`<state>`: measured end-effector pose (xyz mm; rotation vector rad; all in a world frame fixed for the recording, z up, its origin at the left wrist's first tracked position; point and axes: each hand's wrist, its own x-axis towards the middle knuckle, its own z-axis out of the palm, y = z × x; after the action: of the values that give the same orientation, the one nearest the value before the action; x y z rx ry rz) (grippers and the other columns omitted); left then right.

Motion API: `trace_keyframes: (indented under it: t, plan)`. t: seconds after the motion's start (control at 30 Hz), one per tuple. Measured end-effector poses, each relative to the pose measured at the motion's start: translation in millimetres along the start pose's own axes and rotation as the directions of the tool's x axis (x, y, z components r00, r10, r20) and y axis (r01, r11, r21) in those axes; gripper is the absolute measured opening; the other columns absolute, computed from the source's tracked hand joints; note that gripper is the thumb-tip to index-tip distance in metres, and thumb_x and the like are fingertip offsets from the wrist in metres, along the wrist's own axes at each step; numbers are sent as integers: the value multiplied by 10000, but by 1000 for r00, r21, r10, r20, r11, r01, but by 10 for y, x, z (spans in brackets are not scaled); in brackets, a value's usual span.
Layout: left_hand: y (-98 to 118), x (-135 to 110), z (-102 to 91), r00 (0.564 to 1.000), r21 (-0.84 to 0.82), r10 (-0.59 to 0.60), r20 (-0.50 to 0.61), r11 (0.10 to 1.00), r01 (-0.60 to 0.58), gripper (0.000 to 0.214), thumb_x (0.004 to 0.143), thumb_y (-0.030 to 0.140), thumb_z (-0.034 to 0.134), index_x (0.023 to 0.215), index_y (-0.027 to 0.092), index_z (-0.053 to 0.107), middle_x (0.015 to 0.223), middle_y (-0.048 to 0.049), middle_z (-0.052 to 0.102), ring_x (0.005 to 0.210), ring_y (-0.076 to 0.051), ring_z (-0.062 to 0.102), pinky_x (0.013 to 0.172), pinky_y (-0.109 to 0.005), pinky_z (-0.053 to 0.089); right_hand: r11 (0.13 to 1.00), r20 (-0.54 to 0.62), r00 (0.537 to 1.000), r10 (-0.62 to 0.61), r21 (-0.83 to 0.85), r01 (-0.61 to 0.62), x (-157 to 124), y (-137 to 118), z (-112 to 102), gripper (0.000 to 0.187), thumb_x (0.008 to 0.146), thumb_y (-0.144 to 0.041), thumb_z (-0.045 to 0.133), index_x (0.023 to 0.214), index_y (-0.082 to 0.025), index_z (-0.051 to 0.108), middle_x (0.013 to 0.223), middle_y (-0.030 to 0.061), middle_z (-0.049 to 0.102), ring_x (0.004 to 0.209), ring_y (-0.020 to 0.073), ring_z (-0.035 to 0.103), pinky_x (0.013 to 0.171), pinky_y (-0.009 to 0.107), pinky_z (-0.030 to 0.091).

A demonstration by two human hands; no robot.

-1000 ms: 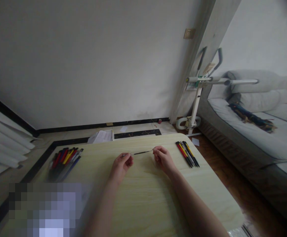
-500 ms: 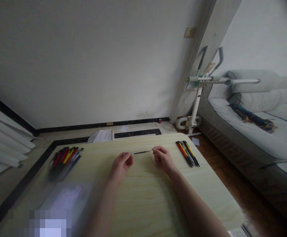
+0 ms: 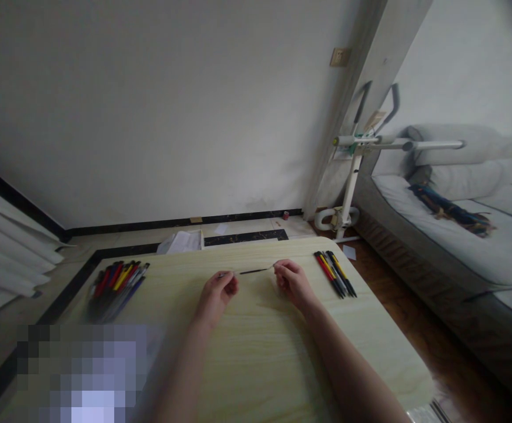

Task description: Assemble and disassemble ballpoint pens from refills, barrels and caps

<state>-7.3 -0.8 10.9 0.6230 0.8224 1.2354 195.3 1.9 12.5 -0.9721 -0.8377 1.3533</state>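
Note:
Above the middle of the table, a thin pen refill (image 3: 254, 271) stretches level between my two hands, dark in the middle and paler toward the ends. My left hand (image 3: 218, 292) pinches its left end, and a short dark piece pokes out past the fingertips. The right end is pinched in my right hand (image 3: 295, 286), between thumb and forefinger. Nearest my right hand lies a small group of pens (image 3: 335, 275) with red, grey and yellow barrels. Farther off on the left is a bigger pile of pens (image 3: 119, 285) in mixed colours, its lower part blurred.
The pale wooden table (image 3: 247, 352) has a rounded far right corner. Beyond its far edge stands a white box (image 3: 180, 242) with paper. A sofa (image 3: 449, 252) and a white exercise frame (image 3: 348, 188) are to the right. Pixelated blocks hide the lower left.
My right hand has shifted very slightly right. Both hands keep their pinch on the refill, and the pens lie as before. The pixelated patch at lower left has grown.

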Motion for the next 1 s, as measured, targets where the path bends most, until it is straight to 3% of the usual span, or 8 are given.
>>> trace_keyframes:
  t: [0.47,1.0]
  plan:
    - [-1,-5,10,1000,-5,-1,-31,1000,1,204,600,239,705,725,134,584,650,-3,593,598,-84,545,555,-204,418,998,27,999,22,-53,-21,-17,14,2,200,644,-343,656,684,-174,558,449,-70,429,355,43,315,326,170,215]
    - [1,-6,12,999,-17,-18,-36,1000,18,188,624,235,688,735,142,567,664,-16,627,616,-109,585,597,-241,444,989,46,999,-23,-148,30,-36,27,27,182,681,-338,624,721,-175,554,493,-59,465,354,40,320,321,163,222]
